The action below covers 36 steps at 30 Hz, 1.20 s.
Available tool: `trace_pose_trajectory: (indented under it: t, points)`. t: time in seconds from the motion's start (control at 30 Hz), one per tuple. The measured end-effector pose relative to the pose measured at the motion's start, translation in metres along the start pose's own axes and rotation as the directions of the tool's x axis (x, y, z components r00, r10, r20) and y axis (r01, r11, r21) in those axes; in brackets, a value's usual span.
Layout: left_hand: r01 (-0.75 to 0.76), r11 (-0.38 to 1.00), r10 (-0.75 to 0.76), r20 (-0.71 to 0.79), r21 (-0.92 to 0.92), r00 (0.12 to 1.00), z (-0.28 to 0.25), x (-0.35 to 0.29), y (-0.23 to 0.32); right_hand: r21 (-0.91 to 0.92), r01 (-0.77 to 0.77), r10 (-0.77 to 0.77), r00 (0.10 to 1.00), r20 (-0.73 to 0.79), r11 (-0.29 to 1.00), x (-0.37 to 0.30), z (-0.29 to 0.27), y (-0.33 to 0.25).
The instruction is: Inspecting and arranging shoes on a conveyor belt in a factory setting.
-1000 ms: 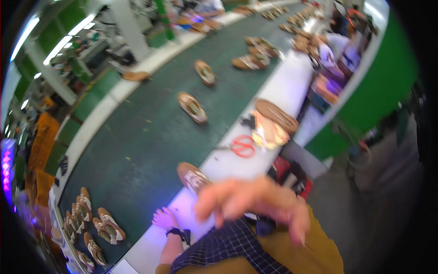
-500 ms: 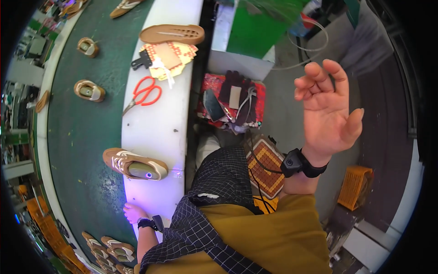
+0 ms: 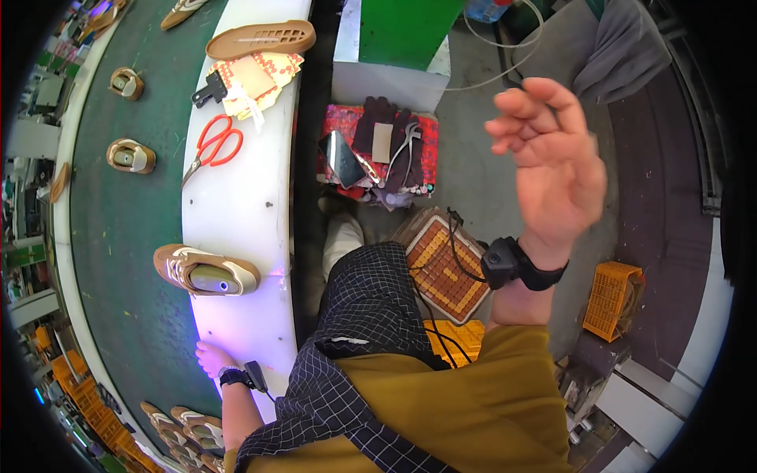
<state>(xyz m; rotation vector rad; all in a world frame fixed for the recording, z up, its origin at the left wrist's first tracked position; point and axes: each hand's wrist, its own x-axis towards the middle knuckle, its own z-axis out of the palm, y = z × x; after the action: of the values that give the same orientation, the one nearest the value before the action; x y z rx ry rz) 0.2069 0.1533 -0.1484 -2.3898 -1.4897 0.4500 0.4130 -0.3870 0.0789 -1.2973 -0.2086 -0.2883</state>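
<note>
My right hand is raised over the floor on the right, palm showing and nothing in it. Its fingers are loosely bent and apart, and the thumb side is blurred. At the lower left, my left hand rests on the edge of the white ledge, holding nothing I can see, its fingers lying at the rim by the green conveyor belt. Beyond that hand, a brown and white sneaker lies across the ledge and belt, apart from it. Both wrists wear black straps with small devices.
Red-handled scissors, a bundle of patterned paper pieces with a black clip, and a tan shoe sole lie farther up the ledge. A red box holds gloves, a phone and pliers. More shoes stand on the belt. An orange crate sits right.
The view has shifted, so the ledge and its things appear farther left. My right thumb has moved in toward the palm. My left hand stays on the ledge edge.
</note>
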Motion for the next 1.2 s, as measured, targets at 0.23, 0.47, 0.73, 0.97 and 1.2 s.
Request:
trace_pose_trajectory:
  t: [0.23, 0.47, 0.73, 0.97, 1.2]
  points:
    - [0.019, 0.998, -0.014, 0.087, -0.055, 0.996, -0.019, -0.01, 0.005, -0.266, -0.589, 0.6, 0.799, -0.047, 0.763, -0.049, -0.029, 0.157]
    - [-0.006, 0.999, 0.006, 0.011, -0.039, 1.0, -0.004, 0.002, 0.0, -0.87, -0.484, 0.954, 0.293, -0.057, 0.096, -0.266, -0.045, 0.289]
    - [-0.027, 0.989, 0.029, 0.008, -0.146, 1.0, -0.007, 0.003, -0.002, -0.743, -0.602, 0.953, -0.247, -0.175, -0.292, -0.33, -0.031, 0.25]
    - [-0.079, 0.987, 0.079, -0.004, -0.143, 0.997, -0.003, 0.009, -0.005, -0.722, -0.583, 0.921, -0.137, -0.365, -0.373, -0.388, -0.042, 0.259]
    - [-0.08, 0.992, 0.082, 0.015, -0.095, 0.997, -0.008, 0.002, 0.001, -0.69, -0.534, 0.841, -0.499, -0.209, -0.489, -0.412, -0.078, 0.274]
